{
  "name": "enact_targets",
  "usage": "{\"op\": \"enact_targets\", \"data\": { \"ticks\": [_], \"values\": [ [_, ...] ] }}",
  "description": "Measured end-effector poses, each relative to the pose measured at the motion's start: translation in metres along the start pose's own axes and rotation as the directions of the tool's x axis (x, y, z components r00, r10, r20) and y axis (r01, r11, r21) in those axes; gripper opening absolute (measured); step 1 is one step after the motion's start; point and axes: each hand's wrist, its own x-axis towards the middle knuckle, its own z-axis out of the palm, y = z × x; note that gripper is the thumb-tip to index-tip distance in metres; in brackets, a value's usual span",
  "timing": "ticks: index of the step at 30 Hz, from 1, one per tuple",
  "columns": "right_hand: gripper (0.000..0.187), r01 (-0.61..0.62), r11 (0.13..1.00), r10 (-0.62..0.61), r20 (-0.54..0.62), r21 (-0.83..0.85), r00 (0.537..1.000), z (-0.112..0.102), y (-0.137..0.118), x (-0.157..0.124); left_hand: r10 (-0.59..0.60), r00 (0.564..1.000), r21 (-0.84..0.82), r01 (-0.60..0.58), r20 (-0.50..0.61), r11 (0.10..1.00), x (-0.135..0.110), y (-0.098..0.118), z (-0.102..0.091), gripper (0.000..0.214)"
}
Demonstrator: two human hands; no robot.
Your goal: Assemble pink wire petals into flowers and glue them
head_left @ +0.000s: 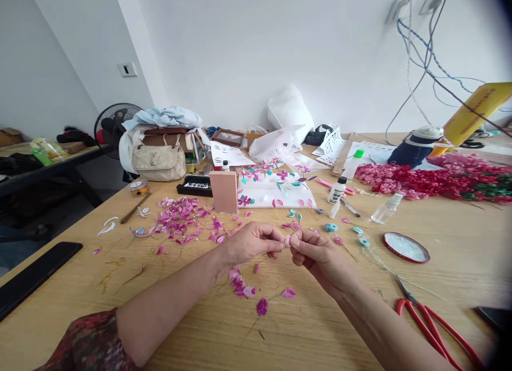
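Both my hands meet above the middle of the wooden table (pixel 280 333). My left hand (pixel 252 243) and my right hand (pixel 316 251) pinch one small pink petal (pixel 287 241) between their fingertips. Loose pink and magenta petals (pixel 244 285) lie just below my left wrist. A bigger scatter of petals (pixel 182 222) is spread to the left. Straight ahead lies a white board (pixel 276 192) with pink flowers and teal leaves on it.
Red-handled scissors (pixel 430 323) lie at the right front, near a round red-rimmed lid (pixel 406 247). Small glue bottles (pixel 337 191), a spray bottle (pixel 386 209) and a heap of red and pink flowers (pixel 432 180) sit right of centre. A beige bag (pixel 159 160) and a dark phone (pixel 34 275) are at left.
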Motion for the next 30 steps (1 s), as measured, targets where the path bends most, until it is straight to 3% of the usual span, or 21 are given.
{"op": "enact_targets", "data": {
  "ticks": [8, 14, 23, 30],
  "values": [
    [0.027, 0.022, 0.996, -0.028, -0.076, -0.088, 0.997, 0.004, -0.006, -0.004, 0.006, 0.997, 0.02, -0.008, 0.077, 1.0, -0.005, 0.007, -0.002, 0.018],
    [0.027, 0.046, 0.987, -0.063, -0.116, -0.151, 0.991, 0.006, -0.003, -0.004, 0.002, 0.995, 0.014, 0.0, -0.104, 1.0, -0.002, 0.0, 0.006, 0.014],
    [0.025, 0.062, 0.994, -0.065, -0.033, -0.088, 0.997, -0.004, -0.007, -0.003, -0.026, 0.993, -0.154, 0.008, -0.113, 0.988, -0.002, 0.0, 0.007, 0.017],
    [0.029, 0.082, 0.985, -0.081, 0.01, -0.151, 0.997, 0.001, -0.006, -0.005, -0.005, 0.995, -0.103, -0.005, -0.097, 0.995, -0.001, -0.002, 0.007, 0.014]
  ]
}}
